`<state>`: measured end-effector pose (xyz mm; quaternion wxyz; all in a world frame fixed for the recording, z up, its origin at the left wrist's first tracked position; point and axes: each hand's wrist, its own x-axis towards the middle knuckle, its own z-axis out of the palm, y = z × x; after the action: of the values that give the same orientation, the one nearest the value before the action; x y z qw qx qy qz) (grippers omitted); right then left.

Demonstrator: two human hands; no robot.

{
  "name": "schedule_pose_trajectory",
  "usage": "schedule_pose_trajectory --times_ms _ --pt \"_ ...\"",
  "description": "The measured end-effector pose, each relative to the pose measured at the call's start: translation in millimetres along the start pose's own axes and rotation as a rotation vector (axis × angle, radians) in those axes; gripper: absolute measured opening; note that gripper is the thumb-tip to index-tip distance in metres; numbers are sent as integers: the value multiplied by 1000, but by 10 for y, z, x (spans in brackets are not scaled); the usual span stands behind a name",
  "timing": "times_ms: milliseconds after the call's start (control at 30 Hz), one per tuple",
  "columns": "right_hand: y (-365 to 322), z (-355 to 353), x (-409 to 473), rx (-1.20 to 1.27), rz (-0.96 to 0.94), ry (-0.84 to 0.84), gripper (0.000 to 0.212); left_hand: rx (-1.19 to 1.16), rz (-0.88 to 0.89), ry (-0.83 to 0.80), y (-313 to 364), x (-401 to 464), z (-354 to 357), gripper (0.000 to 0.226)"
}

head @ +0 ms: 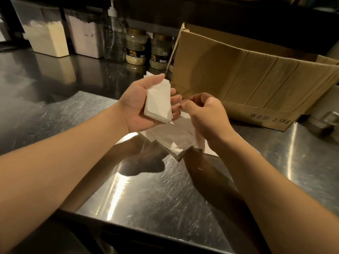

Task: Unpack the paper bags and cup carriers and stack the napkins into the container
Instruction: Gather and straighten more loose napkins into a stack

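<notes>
Over the steel counter (165,189), dead centre, I have my left hand (141,105) palm-up, fingers and thumb curled round a neat stack of white napkins (159,99). I'd say it's held flat like that so the edges stay squared while more get added. My right hand (205,114) sits just beside it at 3 o'clock, fingers bent inward with thumb and forefinger closed near the stack's right edge; looks like a pinch on something thin and clear, maybe wrapper film, can't tell for sure.

Directly below both hands, at 6 o'clock from the stack, a loose pile of napkins (172,138) lies fanned on the counter, partly on what seems to be clear plastic. Not yet gathered, so I judge stacking is mid-way.

Containers: cardboard box (247,85) at 2 o'clock, open at the top, contents hidden from this angle. Along the back wall at 10–11 o'clock, two clear bins (45,35) part-filled with pale powder, a pump bottle (113,39), two lidded jars (136,46) with yellowish powder. No napkin container that I can identify; no paper bags or cup carriers visible.
</notes>
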<state>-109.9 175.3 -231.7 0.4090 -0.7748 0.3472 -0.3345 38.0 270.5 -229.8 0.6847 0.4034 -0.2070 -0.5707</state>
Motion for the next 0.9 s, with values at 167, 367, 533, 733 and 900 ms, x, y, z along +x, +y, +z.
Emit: schedule_pose_trajectory --times_ms 167,367,533,733,900 --pt "81 -46 69 -91 -19 71 14 -5 -10 -5 39 15 -42 46" --pt "150 -66 116 -360 -6 -74 31 -15 1 2 64 26 -74 46" --pt "117 21 150 -765 111 -211 61 -19 -1 14 61 27 -66 44" --pt "123 53 162 -801 140 -223 56 -6 -14 3 60 31 -75 43" --pt "112 34 204 -689 183 -195 47 8 -17 -5 54 32 -70 41"
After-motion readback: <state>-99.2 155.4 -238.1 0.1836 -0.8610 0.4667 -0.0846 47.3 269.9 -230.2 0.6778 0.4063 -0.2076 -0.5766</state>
